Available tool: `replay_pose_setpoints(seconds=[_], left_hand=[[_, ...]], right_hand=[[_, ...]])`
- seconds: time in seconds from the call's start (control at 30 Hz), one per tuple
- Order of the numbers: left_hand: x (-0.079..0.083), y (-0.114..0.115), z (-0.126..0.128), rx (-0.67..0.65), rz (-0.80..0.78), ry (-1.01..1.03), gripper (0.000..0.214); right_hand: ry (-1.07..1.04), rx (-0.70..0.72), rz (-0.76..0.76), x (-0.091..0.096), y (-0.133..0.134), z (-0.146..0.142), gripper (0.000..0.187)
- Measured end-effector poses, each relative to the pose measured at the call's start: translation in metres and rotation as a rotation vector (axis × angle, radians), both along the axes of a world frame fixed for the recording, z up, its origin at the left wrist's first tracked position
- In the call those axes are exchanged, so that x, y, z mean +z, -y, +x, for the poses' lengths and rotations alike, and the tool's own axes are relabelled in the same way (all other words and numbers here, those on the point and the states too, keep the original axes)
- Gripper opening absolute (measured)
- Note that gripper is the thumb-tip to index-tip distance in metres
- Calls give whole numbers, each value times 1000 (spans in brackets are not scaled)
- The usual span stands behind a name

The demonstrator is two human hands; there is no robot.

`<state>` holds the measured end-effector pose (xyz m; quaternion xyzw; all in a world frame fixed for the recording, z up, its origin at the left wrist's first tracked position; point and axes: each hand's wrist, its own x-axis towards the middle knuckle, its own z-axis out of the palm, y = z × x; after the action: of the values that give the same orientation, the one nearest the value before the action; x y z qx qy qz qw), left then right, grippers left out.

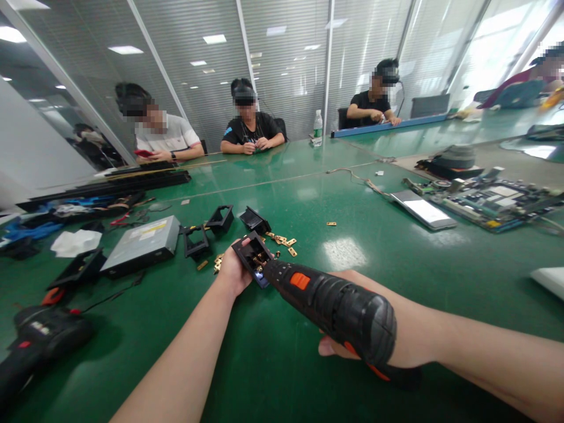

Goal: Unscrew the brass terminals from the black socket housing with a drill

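Observation:
My left hand (233, 272) is closed around a black plastic housing (247, 249), tilted on the green table. Brass-coloured parts show inside its hollow. In my right hand (339, 346) is a black and orange cordless screwdriver (335, 302), its nose pointing into the housing; the tip of the bit is hidden. Loose brass plates (282, 239) lie scattered just beyond the housing, and more brass pieces (217, 262) sit beside my left hand. Close by stand further black plastic frames (220, 219), another black housing (255, 220) and a square black frame (196, 242).
To the left are a grey disc drive (145, 244), a white tissue (76, 242) and a second power drill (42, 335). Circuit boards (497, 200) and a silver box (423, 210) lie at the right. Several people sit across the table (282, 182), near a water bottle (318, 127).

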<state>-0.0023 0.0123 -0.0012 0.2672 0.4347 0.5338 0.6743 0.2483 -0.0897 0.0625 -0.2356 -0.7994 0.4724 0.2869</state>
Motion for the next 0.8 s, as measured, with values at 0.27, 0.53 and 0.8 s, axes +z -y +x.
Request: replay_pose_setpoints(seconds=[0.27, 0.53, 0.8], left_hand=[[-2, -1, -1, -6, 11, 19, 26], [1, 0, 1, 8, -2, -2, 25], [3, 2, 2, 7, -9, 5, 25]], right_hand=[[-26, 23, -68, 0, 1, 0, 18], [-13, 26, -51, 0, 1, 0, 18], [-4, 22, -70, -1, 1, 1, 20]])
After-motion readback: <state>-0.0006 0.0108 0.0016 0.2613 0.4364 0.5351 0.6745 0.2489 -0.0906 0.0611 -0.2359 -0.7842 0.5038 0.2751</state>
